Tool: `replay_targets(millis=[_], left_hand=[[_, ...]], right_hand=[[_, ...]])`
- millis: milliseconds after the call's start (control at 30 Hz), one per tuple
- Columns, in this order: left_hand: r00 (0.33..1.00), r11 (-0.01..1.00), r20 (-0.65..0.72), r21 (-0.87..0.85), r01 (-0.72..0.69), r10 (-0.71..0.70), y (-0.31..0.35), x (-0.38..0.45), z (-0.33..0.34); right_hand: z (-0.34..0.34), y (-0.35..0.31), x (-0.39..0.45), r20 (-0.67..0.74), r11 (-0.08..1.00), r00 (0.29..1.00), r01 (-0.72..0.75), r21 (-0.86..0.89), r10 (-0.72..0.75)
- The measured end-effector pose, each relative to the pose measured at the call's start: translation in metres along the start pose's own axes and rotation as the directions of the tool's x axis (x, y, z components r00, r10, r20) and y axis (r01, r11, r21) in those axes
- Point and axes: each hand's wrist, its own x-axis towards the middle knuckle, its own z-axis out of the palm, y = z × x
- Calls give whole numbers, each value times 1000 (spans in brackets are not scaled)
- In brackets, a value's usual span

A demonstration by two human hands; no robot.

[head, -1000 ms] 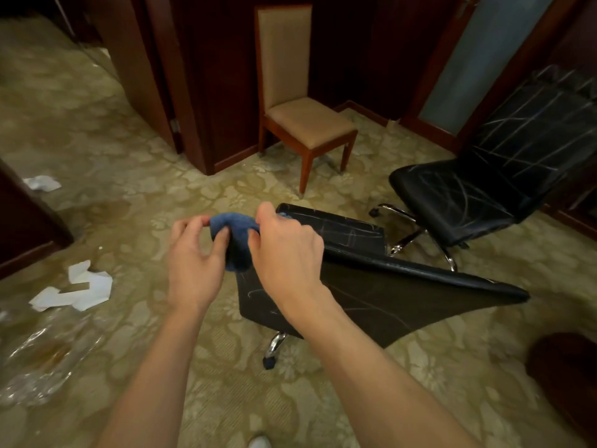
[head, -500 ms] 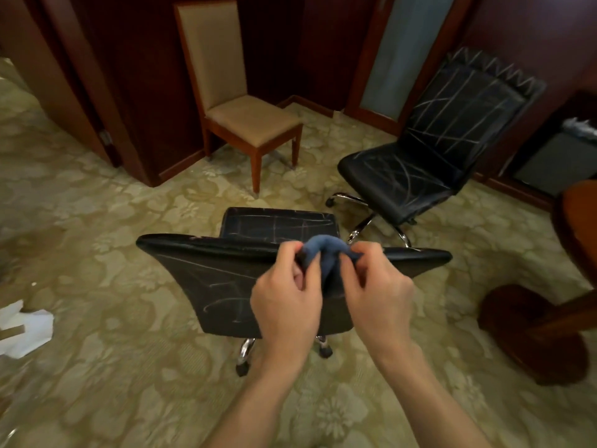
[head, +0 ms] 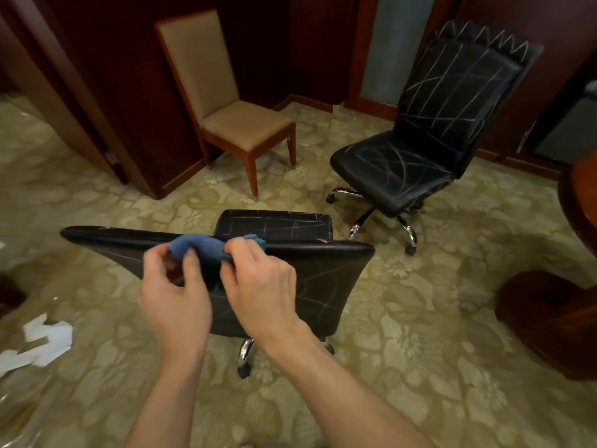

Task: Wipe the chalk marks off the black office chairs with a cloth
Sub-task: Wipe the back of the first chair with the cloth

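Scraps of torn white paper (head: 42,341) lie on the patterned beige carpet (head: 420,334) near its left edge, well apart from the work. The left hand (head: 176,295) has its thumb and fingers pinched shut on one end of the small blue terry cloth (head: 202,247), which is bunched and drawn out between both hands just above the top edge of the near black leather office chair's backrest (head: 323,286). That hold looks like refolding the cloth into a pad before wiping. The right hand (head: 261,286) grips the cloth's other end, fingers curled closed on it. The person stands behind this chair, probably because the faint chalk lines on the back face and the brighter ones on the seat (head: 274,223) are both within reach from there. Beyond stands a tan upholstered wooden chair (head: 226,101), unmarked. Toward the right corner, the second black office chair (head: 429,130) is heavily scribbled with chalk and untouched, so most wiping seems still ahead.
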Motion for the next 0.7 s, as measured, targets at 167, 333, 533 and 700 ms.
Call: replay_targets(millis=[167, 333, 533, 700], left_hand=[[998, 1000, 65, -28, -5, 7, 20, -48, 22], [971, 998, 232, -60, -35, 48, 30, -98, 56], [956, 994, 293, -111, 15, 18, 48, -111, 74], [982, 995, 188, -95, 9, 9, 37, -90, 65]], right_hand=[[-34, 41, -31, -118, 1000, 993, -26, -16, 24], [-70, 95, -60, -207, 985, 964, -170, 5, 168], [-89, 125, -59, -119, 934, 936, -308, 182, 331], [-77, 108, -47, -55, 936, 950, -291, 196, 307]])
